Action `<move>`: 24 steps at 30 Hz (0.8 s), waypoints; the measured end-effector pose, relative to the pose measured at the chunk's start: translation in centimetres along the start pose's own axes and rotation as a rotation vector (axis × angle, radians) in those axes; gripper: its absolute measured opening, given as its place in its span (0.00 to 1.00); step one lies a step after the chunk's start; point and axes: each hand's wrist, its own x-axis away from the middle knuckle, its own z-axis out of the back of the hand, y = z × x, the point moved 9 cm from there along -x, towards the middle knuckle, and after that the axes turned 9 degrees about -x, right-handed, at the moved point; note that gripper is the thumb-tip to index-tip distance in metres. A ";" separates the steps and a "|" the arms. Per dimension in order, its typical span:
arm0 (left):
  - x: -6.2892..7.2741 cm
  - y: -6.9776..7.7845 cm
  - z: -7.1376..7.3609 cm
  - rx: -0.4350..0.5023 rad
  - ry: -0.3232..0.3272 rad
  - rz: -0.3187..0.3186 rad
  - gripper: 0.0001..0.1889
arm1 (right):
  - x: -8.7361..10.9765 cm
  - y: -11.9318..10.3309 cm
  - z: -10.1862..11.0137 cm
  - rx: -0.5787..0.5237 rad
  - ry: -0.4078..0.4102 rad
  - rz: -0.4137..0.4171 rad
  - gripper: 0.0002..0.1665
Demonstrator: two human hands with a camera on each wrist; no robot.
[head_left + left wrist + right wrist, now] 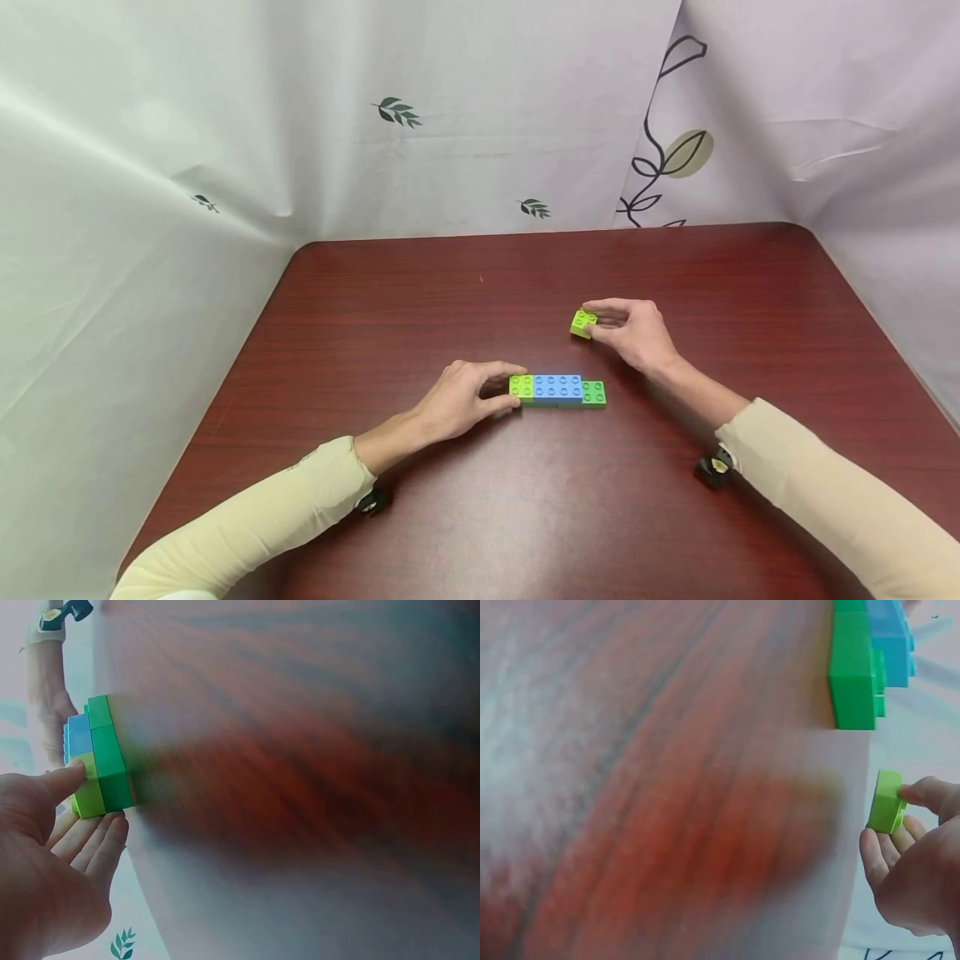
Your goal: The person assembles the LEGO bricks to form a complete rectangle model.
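Observation:
On the table lies a joined row of toy building bricks: a lime brick [521, 386] and a blue brick [557, 387] sit on top of green bricks [594, 392], whose right end sticks out with bare studs. My left hand [457, 400] grips the row's left end, thumb on the near side and fingers on the far side of the lime brick. Farther back and to the right, my right hand [633, 333] pinches a separate small lime brick [583, 322] between thumb and fingers. In the right wrist view this lime brick [886, 801] shows its smooth side.
The dark red wooden table [375, 292] has rounded back corners. White cloth [480, 167] printed with leaves hangs behind it and along both sides. A small black device is strapped at each wrist.

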 end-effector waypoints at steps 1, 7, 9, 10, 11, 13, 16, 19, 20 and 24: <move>0.0 0.0 0.0 0.000 0.000 -0.001 0.22 | 0.1 -0.2 0.1 -0.007 0.002 0.005 0.23; 0.0 0.1 0.1 0.001 0.004 -0.005 0.22 | 0.7 -1.4 0.8 -0.034 -0.009 0.029 0.22; 0.0 0.1 0.1 0.001 0.006 -0.009 0.22 | 1.0 -1.7 1.0 -0.039 -0.020 0.030 0.22; 0.0 0.1 0.1 0.001 0.006 -0.011 0.22 | 1.2 -1.9 1.0 -0.043 -0.028 0.034 0.22; 0.0 0.1 0.1 0.002 0.008 -0.012 0.22 | 1.4 -2.1 1.1 -0.046 -0.035 0.037 0.22; 0.0 0.1 0.1 0.001 0.009 -0.015 0.22 | 1.7 -2.3 1.1 -0.055 -0.049 0.040 0.22; 0.1 0.0 0.1 0.002 0.008 -0.012 0.21 | 2.3 -2.5 0.8 -0.074 -0.079 0.049 0.22; 0.1 0.0 0.0 0.003 0.005 -0.011 0.21 | 2.8 -2.7 0.5 -0.090 -0.103 0.057 0.22; 0.1 0.0 0.0 0.004 0.004 -0.011 0.21 | 3.1 -2.7 0.5 -0.094 -0.109 0.058 0.22; 0.0 0.1 0.0 0.007 0.001 -0.020 0.21 | 3.9 -2.8 0.3 -0.096 -0.121 0.068 0.22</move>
